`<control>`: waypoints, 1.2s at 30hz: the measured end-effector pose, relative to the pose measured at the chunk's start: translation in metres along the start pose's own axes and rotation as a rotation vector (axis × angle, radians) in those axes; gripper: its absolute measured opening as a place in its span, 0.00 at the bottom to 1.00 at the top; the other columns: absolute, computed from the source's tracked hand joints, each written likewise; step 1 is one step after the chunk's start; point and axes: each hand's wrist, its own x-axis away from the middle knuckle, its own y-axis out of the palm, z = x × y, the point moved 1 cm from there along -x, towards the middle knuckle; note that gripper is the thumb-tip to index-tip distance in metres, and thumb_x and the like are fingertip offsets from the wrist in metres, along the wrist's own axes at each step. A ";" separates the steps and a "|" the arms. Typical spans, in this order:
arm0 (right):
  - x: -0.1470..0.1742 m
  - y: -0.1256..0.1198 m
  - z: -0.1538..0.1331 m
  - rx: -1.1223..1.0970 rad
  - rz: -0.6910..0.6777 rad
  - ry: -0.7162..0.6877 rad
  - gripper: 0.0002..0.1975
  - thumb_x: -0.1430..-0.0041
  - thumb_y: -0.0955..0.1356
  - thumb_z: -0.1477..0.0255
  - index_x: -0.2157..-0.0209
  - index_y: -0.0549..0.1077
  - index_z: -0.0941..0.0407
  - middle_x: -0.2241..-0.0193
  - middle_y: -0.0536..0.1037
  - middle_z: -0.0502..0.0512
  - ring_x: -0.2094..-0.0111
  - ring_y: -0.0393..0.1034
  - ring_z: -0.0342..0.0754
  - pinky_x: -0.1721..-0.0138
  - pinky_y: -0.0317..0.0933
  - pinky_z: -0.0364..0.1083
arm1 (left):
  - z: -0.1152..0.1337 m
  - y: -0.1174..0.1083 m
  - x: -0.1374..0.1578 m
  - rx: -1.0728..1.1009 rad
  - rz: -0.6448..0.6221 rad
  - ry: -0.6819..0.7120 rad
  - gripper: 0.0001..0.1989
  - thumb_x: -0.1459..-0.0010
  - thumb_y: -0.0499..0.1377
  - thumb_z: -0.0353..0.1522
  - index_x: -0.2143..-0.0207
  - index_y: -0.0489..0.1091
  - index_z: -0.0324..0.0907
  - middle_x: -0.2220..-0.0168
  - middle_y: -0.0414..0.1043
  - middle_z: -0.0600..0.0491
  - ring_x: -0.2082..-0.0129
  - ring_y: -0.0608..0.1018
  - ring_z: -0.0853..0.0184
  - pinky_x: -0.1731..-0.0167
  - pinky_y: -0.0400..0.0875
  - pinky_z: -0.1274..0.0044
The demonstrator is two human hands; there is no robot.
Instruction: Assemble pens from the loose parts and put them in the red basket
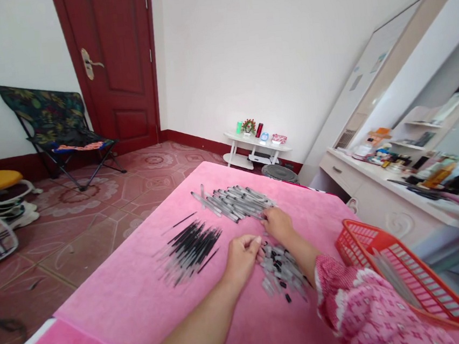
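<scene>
My left hand (242, 256) is closed in a pinch at the upper left edge of a pile of pen caps and small black plugs (280, 267); what sits between its fingertips is too small to make out. Farther forward, my right hand (278, 224) has its fingers closed at the near right end of a heap of clear pen barrels (236, 201), apparently on one barrel. To the left of both hands lies a spread of black-ended pen refills (194, 245), roughly side by side. A pink cloth (153, 304) lies under everything.
A red plastic basket (415, 267) holding long pale items stands at the right, near my right sleeve. Beyond are a white dresser (378, 201) with bottles, a low white shelf (256, 139), a folding chair (58, 123) and a red door (121, 58).
</scene>
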 end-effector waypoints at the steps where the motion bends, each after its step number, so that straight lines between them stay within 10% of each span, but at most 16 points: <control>1: 0.004 -0.004 0.000 -0.012 0.008 0.015 0.07 0.47 0.64 0.71 0.68 0.72 0.58 0.65 0.75 0.60 0.59 0.68 0.52 0.64 0.57 0.46 | -0.001 0.000 0.000 0.001 0.000 0.000 0.15 0.47 0.55 0.39 0.77 0.70 0.36 0.83 0.68 0.53 0.85 0.68 0.71 0.82 0.62 0.80; 10: 0.092 -0.020 -0.021 -1.248 -0.243 0.089 0.13 0.47 0.64 0.61 0.69 0.65 0.58 0.82 0.68 0.46 0.85 0.57 0.38 0.82 0.51 0.39 | 0.017 0.004 0.011 0.368 -0.045 0.024 0.22 0.48 0.58 0.42 0.54 0.68 0.39 0.62 0.73 0.47 0.66 0.75 0.67 0.69 0.68 0.78; 17: 0.130 -0.010 -0.030 -1.795 -0.545 0.287 0.18 0.53 0.70 0.58 0.73 0.63 0.57 0.83 0.65 0.43 0.86 0.53 0.35 0.83 0.49 0.38 | 0.022 0.007 0.023 0.586 -0.264 -0.118 0.14 0.51 0.62 0.39 0.69 0.71 0.36 0.73 0.73 0.51 0.76 0.72 0.73 0.76 0.64 0.82; 22: 0.129 -0.013 -0.024 -1.486 -0.473 0.199 0.17 0.54 0.69 0.58 0.77 0.66 0.58 0.86 0.67 0.46 0.89 0.53 0.37 0.85 0.47 0.40 | 0.023 0.015 0.025 0.591 -0.183 -0.122 0.13 0.51 0.63 0.38 0.74 0.68 0.35 0.78 0.69 0.55 0.82 0.68 0.77 0.82 0.60 0.85; 29: 0.139 -0.039 -0.013 -0.321 -0.051 0.029 0.08 0.53 0.67 0.72 0.83 0.70 0.56 0.82 0.73 0.52 0.78 0.66 0.44 0.76 0.47 0.42 | 0.027 -0.006 0.009 0.539 0.056 -0.079 0.15 0.56 0.66 0.39 0.73 0.68 0.37 0.76 0.71 0.55 0.72 0.77 0.68 0.68 0.70 0.77; 36: 0.129 -0.050 0.019 -0.325 0.086 0.067 0.09 0.50 0.67 0.65 0.68 0.76 0.53 0.69 0.78 0.56 0.67 0.70 0.50 0.70 0.55 0.44 | 0.028 0.004 0.020 0.238 -0.354 -0.187 0.16 0.52 0.62 0.40 0.73 0.72 0.33 0.79 0.71 0.52 0.83 0.73 0.73 0.82 0.63 0.82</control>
